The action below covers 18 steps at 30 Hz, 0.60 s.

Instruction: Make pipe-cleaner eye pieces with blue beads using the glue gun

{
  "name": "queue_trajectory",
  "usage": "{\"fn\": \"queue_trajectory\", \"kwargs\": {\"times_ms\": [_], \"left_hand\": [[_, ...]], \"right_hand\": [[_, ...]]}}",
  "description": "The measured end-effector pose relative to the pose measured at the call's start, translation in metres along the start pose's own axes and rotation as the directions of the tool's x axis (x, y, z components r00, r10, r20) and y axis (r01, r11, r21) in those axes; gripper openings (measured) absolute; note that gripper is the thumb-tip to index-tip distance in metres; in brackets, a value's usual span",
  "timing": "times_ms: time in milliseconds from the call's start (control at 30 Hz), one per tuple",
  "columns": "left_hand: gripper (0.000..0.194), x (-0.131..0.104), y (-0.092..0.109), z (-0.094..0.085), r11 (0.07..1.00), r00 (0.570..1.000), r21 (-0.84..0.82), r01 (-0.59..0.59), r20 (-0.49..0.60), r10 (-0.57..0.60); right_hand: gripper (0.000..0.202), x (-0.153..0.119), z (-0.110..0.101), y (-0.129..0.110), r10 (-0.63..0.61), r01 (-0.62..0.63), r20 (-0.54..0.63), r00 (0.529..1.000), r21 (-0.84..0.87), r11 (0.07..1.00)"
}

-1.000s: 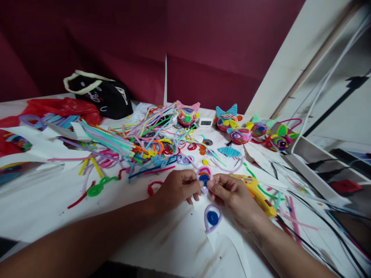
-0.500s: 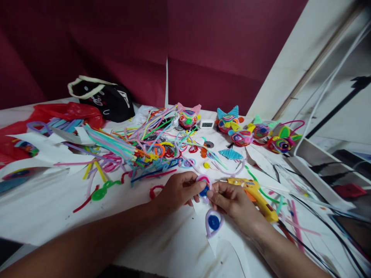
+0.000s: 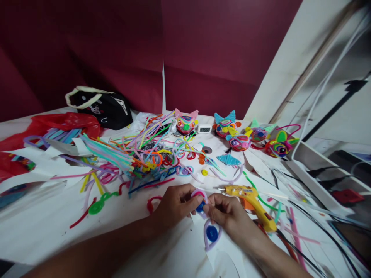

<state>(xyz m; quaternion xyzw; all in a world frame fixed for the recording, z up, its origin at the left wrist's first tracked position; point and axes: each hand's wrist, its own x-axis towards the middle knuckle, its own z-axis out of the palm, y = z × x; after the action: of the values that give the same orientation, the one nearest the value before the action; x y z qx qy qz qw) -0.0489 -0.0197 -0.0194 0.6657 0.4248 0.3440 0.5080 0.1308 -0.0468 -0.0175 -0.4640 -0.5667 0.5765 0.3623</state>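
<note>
Between my two hands is a small coiled pipe-cleaner piece [image 3: 199,196], with a lilac outer loop, a pink arc and a blue spiral. My left hand [image 3: 181,202] pinches its left side between thumb and fingers. On its right edge, my right hand [image 3: 222,208] grips it with thumb and forefinger. A lilac teardrop with a blue coil [image 3: 212,234] lies on white paper just below the hands. Right of my right hand, a yellow glue gun [image 3: 253,200] rests on its side, its nozzle pointing left.
A heap of colourful pipe cleaners [image 3: 116,152] spreads over the left and middle of the table. Behind stand several decorated animal heads [image 3: 186,122] and a small digital clock [image 3: 204,129]. Black cables [image 3: 311,214] and a white tray [image 3: 315,181] lie at the right.
The view has tilted slightly, so everything sits a little lower in the picture. Both hands still hold the coiled piece, with hardly any change in grip.
</note>
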Motion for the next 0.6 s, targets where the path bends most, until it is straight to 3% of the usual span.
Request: {"fn": "queue_trajectory", "kwargs": {"times_ms": [600], "left_hand": [[0.029,-0.0018,-0.0038,-0.0004,0.996,0.998,-0.067,0.065,0.03,-0.063]], "right_hand": [[0.039,-0.0047,0.0026,-0.0017,0.044,-0.041,0.024,0.999,-0.119,0.992]]}}
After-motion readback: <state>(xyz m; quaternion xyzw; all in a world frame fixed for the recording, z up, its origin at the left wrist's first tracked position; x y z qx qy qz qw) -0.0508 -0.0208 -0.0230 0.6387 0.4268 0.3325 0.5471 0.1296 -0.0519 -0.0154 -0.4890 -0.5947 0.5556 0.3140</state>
